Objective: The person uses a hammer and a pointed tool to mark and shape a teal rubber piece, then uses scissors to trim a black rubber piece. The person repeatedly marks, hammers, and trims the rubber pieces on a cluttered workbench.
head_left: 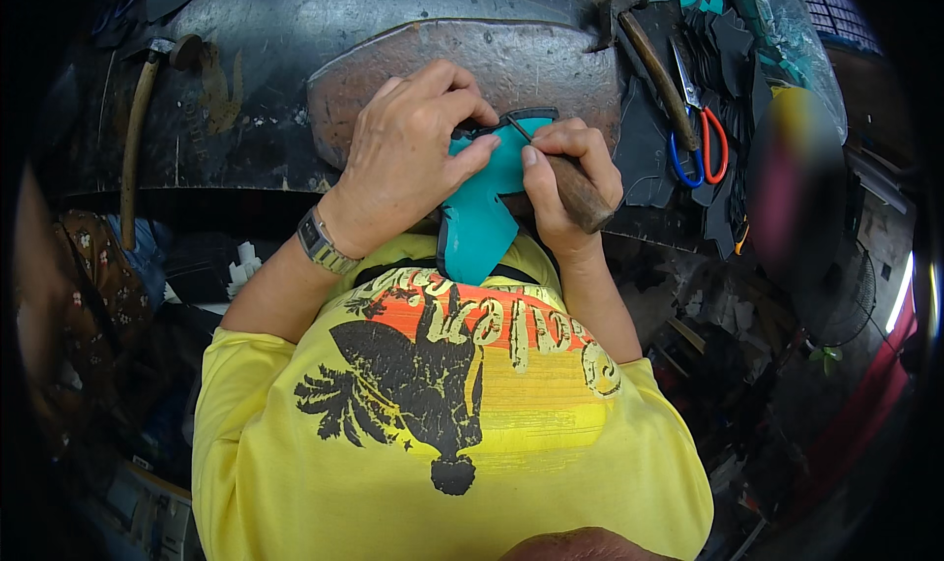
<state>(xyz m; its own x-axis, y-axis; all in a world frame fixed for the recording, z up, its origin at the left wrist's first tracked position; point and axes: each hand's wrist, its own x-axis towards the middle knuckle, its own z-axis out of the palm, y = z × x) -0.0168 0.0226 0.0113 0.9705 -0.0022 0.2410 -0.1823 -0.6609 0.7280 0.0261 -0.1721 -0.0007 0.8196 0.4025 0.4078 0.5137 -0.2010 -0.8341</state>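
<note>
I see the left hand (pixel 415 133) pinching the teal piece (pixel 480 217), the right hand (pixel 574 168) clamped on a tool (pixel 584 202): likely far-edge work, next needing steady pressure.

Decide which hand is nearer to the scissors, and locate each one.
Right. The right hand, holding a wooden-handled tool, is left of the scissors; the left hand is farther left, touching the teal piece.

Here's the flat teal sheet w/ black edging (pixel 479 229), upper end over the brown slab (pixel 511 64), lower end jutting off the near edge. Thin-shafted tool w/ tapered wooden handle (pixel 585 199) slants across, tip nr sheet's black top edge; contact unclear, tbh.
</note>
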